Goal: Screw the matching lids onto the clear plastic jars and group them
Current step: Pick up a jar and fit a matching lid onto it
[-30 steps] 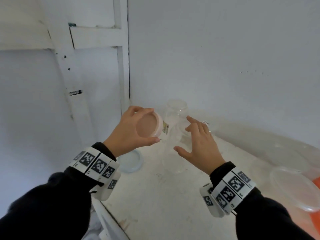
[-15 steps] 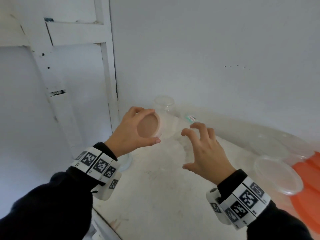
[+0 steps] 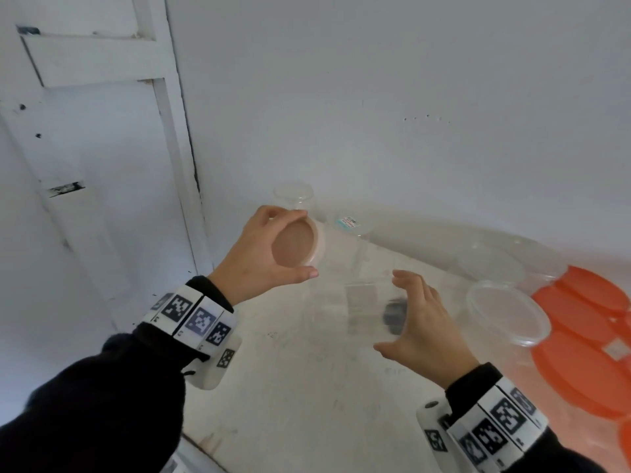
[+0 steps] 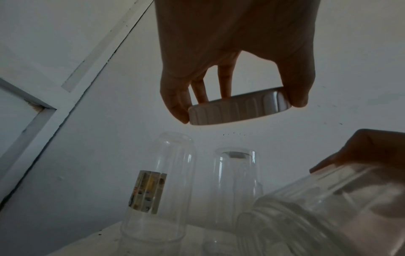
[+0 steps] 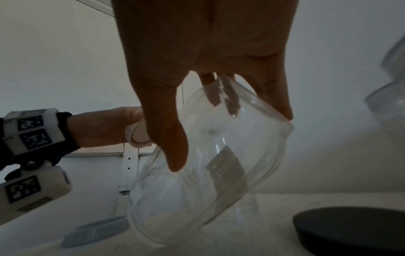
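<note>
Where the white table (image 3: 317, 397) meets the wall (image 3: 392, 97) and the door frame (image 3: 174, 138) in a corner, its near-left edge cuts diagonally under the left sleeve, and a bare stretch of top lies between the two forearms. Orange lids (image 3: 587, 339) overlap along the right side and run out of the head view, with a clear shallow tub (image 3: 505, 312) just beside them. Two clear jars stand mouth-down against the wall: the labelled jar (image 4: 157, 188) at the left and a second jar (image 4: 235, 188) just beside it. The right hand (image 3: 423, 322) grips a third jar, the held jar (image 5: 210, 166), by its base end, thumb and fingers curled round it, tilted so its threaded mouth points down and toward the left hand; its outline nearly vanishes against the table in the head view. The left hand (image 3: 259, 254) pinches a pale pink lid (image 3: 298, 245) by its ribbed rim between thumb and fingertips, raised above the jar's mouth and apart from it. A dark lid (image 5: 350, 230) lies on the table, cut off by the right-wrist frame, and a grey-blue lid (image 5: 96, 230) lies flat near the table's edge.
</note>
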Available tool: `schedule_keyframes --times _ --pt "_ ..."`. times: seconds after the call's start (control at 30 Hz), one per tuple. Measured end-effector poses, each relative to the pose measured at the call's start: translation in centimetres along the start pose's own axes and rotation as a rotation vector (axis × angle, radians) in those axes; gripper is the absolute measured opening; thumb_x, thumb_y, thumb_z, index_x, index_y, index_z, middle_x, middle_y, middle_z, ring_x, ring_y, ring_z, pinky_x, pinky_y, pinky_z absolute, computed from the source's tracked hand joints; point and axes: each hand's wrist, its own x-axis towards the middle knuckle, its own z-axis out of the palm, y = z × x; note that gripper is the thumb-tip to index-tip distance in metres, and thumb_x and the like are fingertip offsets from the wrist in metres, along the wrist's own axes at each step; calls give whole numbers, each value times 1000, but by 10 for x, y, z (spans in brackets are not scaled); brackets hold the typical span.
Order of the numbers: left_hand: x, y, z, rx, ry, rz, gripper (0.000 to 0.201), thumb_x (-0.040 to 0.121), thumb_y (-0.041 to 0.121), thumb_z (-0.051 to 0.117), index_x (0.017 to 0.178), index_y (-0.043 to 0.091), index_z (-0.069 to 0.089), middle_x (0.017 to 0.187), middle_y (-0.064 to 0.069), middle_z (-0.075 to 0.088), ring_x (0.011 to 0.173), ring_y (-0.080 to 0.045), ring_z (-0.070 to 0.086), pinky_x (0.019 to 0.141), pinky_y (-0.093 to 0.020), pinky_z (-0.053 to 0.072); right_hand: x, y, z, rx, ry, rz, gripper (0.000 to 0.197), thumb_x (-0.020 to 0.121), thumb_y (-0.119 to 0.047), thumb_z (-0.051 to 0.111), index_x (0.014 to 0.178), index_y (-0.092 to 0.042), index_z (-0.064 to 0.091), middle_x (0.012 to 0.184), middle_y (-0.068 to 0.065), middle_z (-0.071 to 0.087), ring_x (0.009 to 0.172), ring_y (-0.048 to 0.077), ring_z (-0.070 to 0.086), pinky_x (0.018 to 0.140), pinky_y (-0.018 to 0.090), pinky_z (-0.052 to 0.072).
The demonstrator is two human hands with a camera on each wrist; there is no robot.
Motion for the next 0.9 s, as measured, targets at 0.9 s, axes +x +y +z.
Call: schedule_keyframes --times 0.9 --pt "16 16 12 -123 -46 149 83 56 62 69 131 38 43 129 12 38 119 6 36 90 -8 33 -9 17 9 176 -60 177 83 56 -44 85 123 -22 40 114 -13 35 91 -4 43 71 0 36"
